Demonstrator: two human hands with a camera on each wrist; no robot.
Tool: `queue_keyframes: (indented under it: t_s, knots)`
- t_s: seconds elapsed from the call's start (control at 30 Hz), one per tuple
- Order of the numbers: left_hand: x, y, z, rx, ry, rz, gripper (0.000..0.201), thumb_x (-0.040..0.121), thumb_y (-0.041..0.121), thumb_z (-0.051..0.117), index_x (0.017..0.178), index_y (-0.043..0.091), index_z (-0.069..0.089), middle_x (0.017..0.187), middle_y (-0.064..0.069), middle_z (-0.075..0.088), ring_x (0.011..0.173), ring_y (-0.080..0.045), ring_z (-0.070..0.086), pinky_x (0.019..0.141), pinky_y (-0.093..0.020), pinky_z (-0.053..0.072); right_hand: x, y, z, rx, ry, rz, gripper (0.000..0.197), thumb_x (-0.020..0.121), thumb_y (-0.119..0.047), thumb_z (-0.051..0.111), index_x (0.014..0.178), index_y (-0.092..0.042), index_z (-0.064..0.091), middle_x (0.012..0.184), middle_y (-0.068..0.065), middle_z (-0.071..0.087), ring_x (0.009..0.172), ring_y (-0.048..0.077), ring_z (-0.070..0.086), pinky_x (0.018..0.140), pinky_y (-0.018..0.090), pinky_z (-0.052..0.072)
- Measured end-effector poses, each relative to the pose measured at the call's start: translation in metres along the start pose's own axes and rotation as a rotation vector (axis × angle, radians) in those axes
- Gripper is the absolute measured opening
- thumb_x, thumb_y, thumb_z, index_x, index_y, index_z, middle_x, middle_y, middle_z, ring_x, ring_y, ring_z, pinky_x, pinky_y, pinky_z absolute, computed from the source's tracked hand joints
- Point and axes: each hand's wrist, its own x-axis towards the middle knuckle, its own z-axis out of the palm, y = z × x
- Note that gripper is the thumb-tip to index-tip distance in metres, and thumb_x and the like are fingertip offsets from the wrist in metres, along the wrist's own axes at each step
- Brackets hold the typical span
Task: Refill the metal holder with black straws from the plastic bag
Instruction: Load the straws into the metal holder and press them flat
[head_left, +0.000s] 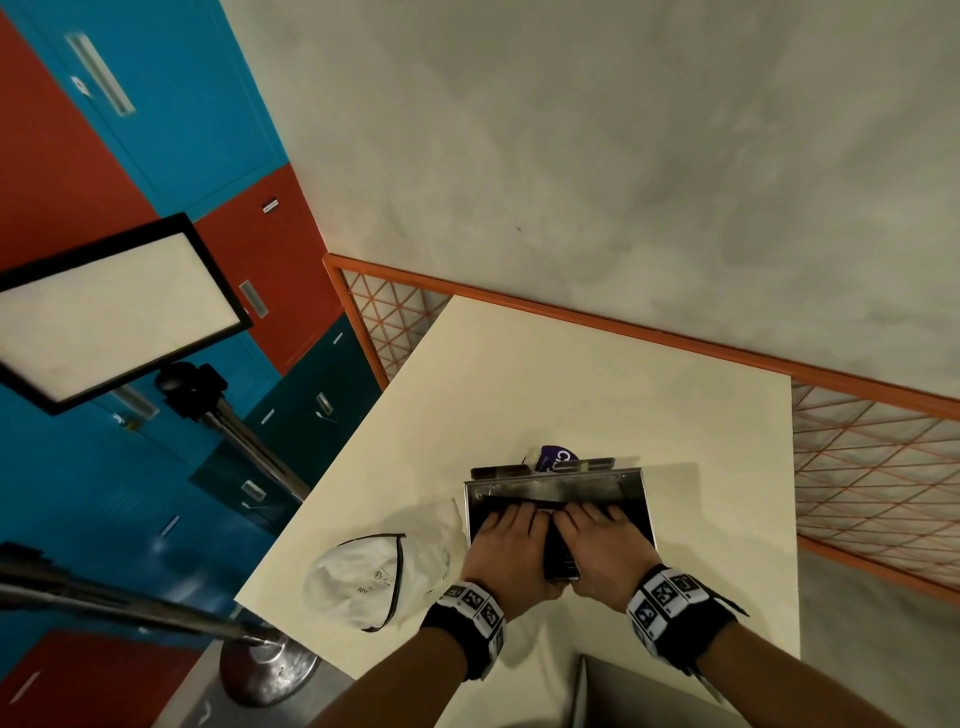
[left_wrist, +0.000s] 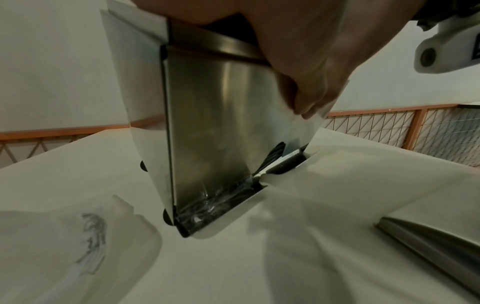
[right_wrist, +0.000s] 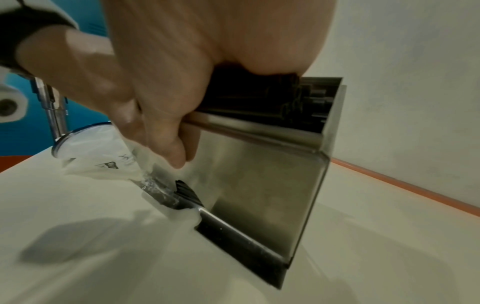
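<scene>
The metal holder (head_left: 640, 499) (left_wrist: 221, 123) (right_wrist: 259, 174) stands on the cream table (head_left: 519, 389). Black straws (head_left: 540, 502) (right_wrist: 311, 98) fill its open top, and more show in the slot at its base (left_wrist: 215, 205). My left hand (head_left: 496, 545) (left_wrist: 298, 51) and right hand (head_left: 600, 545) (right_wrist: 221, 41) lie side by side on the straws. Their fingers are laid flat over the straws and the thumbs hang down the front wall. The white plastic bag (head_left: 374, 577) (left_wrist: 64, 246) (right_wrist: 103, 156) lies crumpled on the table to the left of the holder.
A purple packet (head_left: 558, 457) pokes up behind the holder. A grey metal piece (head_left: 649, 696) (left_wrist: 428, 246) lies at the near table edge. An orange mesh railing (head_left: 857, 467) runs along the far and right sides. A light panel on a stand (head_left: 114, 312) is off to the left.
</scene>
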Motion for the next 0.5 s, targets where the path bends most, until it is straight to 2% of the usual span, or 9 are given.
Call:
queue_keyframes:
  t_s: [0.17,0.3,0.5]
  knots:
    - [0.0,0.001,-0.002,-0.003,0.003,0.006,0.066,0.062,0.068,0.058,0.107,0.02,0.059,0.101,0.004,0.061,0.091,-0.018,0.06,0.083,-0.034,0.051,-0.002,-0.002,-0.004,-0.005,0.001,0.007,0.071,0.041,-0.044,0.077,0.105,-0.02,0.056,0.098,-0.001,0.062,0.088,0.021,0.061,0.071,0.04,0.05]
    - [0.001,0.0,-0.004,-0.018,-0.009,0.008,0.068,0.063,0.066,0.058,0.113,0.02,0.057,0.103,0.003,0.061,0.093,-0.018,0.059,0.083,-0.035,0.051,-0.003,-0.002,-0.009,-0.003,0.022,0.003,0.065,0.044,-0.041,0.075,0.102,-0.021,0.057,0.098,-0.002,0.061,0.088,0.021,0.061,0.069,0.04,0.05]
    - [0.002,-0.001,-0.001,-0.014,-0.084,0.0,0.058,0.068,0.066,0.055,0.103,0.019,0.058,0.1,0.002,0.06,0.091,-0.019,0.06,0.078,-0.035,0.054,-0.003,-0.004,-0.009,-0.003,0.001,-0.008,0.057,0.045,-0.04,0.076,0.096,-0.021,0.06,0.096,-0.001,0.061,0.086,0.021,0.061,0.065,0.038,0.051]
